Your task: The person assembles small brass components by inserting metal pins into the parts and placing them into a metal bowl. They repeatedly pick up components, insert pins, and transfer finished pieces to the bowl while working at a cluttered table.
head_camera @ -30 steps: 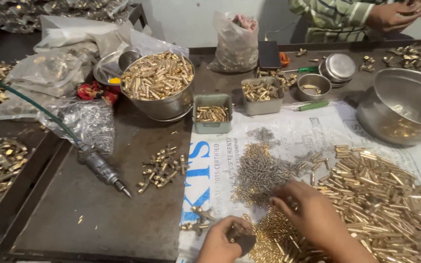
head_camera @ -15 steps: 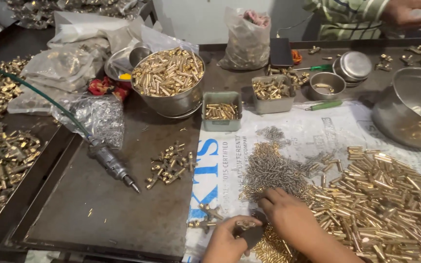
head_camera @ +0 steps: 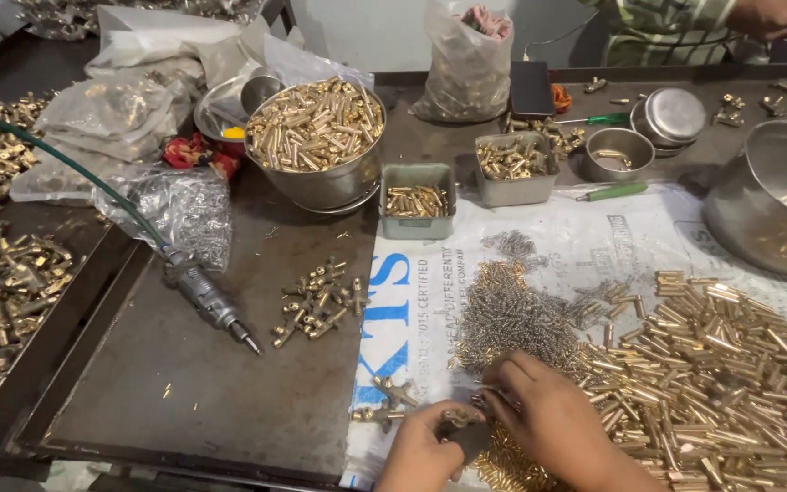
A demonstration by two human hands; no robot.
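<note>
At a metal bench (head_camera: 229,401), both hands have drawn together since a second ago, left hand (head_camera: 425,442) pinching a small brass fitting (head_camera: 459,419), right hand (head_camera: 539,415) closed on a spring at it; steel bowl (head_camera: 321,137) heaped with brass tubes, two grey trays (head_camera: 418,202) part-filled

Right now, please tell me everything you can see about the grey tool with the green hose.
The grey tool is a slim metal handpiece, seemingly a pneumatic driver, with a ribbed dull grey body that narrows to a dark pointed tip. It lies flat and aslant on the dark metal tray, tip toward the lower right. A thin green hose joins its rear end and curves away to the upper left. No hand touches it; small brass fittings lie apart beside the tip.
</note>
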